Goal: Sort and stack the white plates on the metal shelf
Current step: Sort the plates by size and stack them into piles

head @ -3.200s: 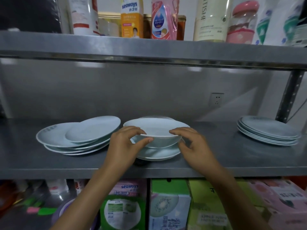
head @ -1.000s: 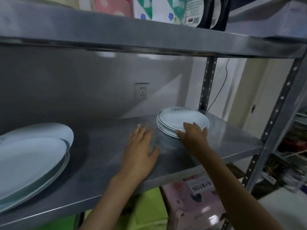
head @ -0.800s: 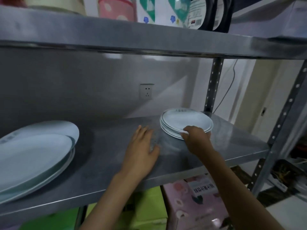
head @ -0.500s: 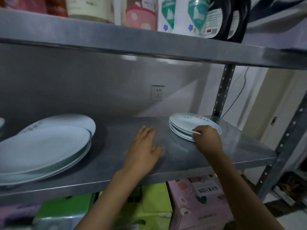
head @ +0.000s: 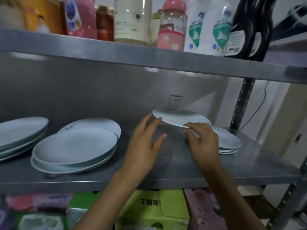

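Now, head view only, one line per item:
Lifted plate (head: 181,117): raised clear of the metal shelf (head: 166,163), tilted, near rim lower, hanging between the middle stack and the right stack.
Right hand (head: 201,138): pinching the plate's near rim, thumb on top, curled fingers underneath.
Left hand (head: 146,141): fingers spread and straight, fingertips (head: 156,121) at the plate's left edge, gripping nothing; touching or only just beside, cannot tell.
Right stack (head: 227,141): a few small plates, low and even, near the shelf's right end, partly behind the right hand.
Middle stack (head: 74,146): larger plates, uneven, one plate poking out behind the top one.
Left stack (head: 20,131): cut off by the frame edge.
Handling: likely glazed ceramic, so stiff, smooth, slippery, brittle; fairly light singly. One-sided rim pinch prone to tipping; best held at opposite rims, thumbs above, fingers below.
Risk: chipping on the steel edge or on other rims if set down hard.
Top shelf: bottles and jars (head: 171,25), not involved.
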The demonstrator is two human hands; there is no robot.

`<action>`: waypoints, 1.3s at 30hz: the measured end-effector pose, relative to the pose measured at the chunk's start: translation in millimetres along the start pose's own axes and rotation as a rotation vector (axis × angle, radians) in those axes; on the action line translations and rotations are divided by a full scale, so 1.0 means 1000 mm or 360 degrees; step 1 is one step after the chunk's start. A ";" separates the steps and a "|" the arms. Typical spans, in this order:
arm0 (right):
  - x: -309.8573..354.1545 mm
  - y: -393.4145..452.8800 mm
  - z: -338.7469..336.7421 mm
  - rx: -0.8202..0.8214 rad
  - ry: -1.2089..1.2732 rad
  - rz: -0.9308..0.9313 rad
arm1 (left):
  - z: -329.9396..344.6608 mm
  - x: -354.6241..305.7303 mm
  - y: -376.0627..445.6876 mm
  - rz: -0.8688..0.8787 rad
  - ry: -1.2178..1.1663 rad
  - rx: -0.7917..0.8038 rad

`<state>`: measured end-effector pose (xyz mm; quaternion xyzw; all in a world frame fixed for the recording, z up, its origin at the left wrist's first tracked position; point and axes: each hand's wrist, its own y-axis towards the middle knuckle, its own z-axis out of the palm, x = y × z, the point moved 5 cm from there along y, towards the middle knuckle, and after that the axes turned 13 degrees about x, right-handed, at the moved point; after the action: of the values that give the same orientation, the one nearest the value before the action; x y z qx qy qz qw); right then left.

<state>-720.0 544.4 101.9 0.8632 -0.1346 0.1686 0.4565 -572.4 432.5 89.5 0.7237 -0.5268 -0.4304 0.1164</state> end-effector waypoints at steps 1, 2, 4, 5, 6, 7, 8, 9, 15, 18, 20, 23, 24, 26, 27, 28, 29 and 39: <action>0.012 0.001 0.006 0.0000 0.0057 -0.0059 | -0.010 0.003 -0.003 -0.0022 0.0073 -0.0069; 0.024 0.003 0.012 0.0005 0.0113 -0.0115 | -0.020 0.006 -0.006 -0.0041 0.0150 -0.0142; 0.049 0.005 0.028 0.0034 0.0222 -0.0212 | -0.043 0.014 -0.014 -0.0074 0.0271 -0.0284; 0.059 0.005 0.035 0.0045 0.0265 -0.0248 | -0.053 0.017 -0.018 -0.0087 0.0297 -0.0334; 0.071 0.006 0.043 0.0056 0.0313 -0.0287 | -0.065 0.022 -0.023 -0.0115 0.0308 -0.0371; 0.082 0.006 0.052 0.0067 0.0367 -0.0325 | -0.076 0.026 -0.027 -0.0151 0.0302 -0.0403; 0.093 0.007 0.062 0.0083 0.0427 -0.0359 | -0.088 0.032 -0.033 -0.0183 0.0299 -0.0442; 0.104 0.008 0.073 0.0100 0.0482 -0.0384 | -0.101 0.038 -0.039 -0.0201 0.0304 -0.0487; 0.163 0.011 0.128 0.0199 0.0667 -0.0534 | -0.163 0.072 -0.075 -0.0147 0.0553 -0.0597; 0.192 0.013 0.154 0.0314 0.0731 -0.0602 | -0.193 0.084 -0.091 -0.0151 0.0736 -0.0658; 0.209 0.015 0.170 0.0519 0.0765 -0.0597 | -0.210 0.091 -0.103 -0.0140 0.0809 -0.0731; 0.231 0.011 0.192 0.0922 0.0722 -0.0537 | -0.238 0.112 -0.129 -0.0242 0.0906 -0.0837; 0.234 0.010 0.198 0.0986 0.0680 -0.0511 | -0.248 0.121 -0.138 -0.0279 0.0921 -0.0873; 0.234 0.009 0.207 0.1040 0.0594 -0.0455 | -0.266 0.139 -0.153 -0.0350 0.0942 -0.0920; 0.234 0.008 0.211 0.1069 0.0551 -0.0429 | -0.274 0.148 -0.158 -0.0384 0.0955 -0.0930; 0.235 0.007 0.215 0.1101 0.0507 -0.0412 | -0.282 0.156 -0.162 -0.0415 0.0972 -0.0927; 0.236 0.006 0.220 0.1129 0.0460 -0.0412 | -0.289 0.164 -0.164 -0.0444 0.0995 -0.0912; 0.285 -0.011 0.248 0.1215 0.0231 -0.0711 | -0.308 0.231 -0.170 -0.0753 0.1001 -0.0672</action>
<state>-416.1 321.3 81.2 0.9637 0.1594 0.1635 0.1386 -212.8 216.4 53.6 0.8802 -0.1864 -0.3024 0.3146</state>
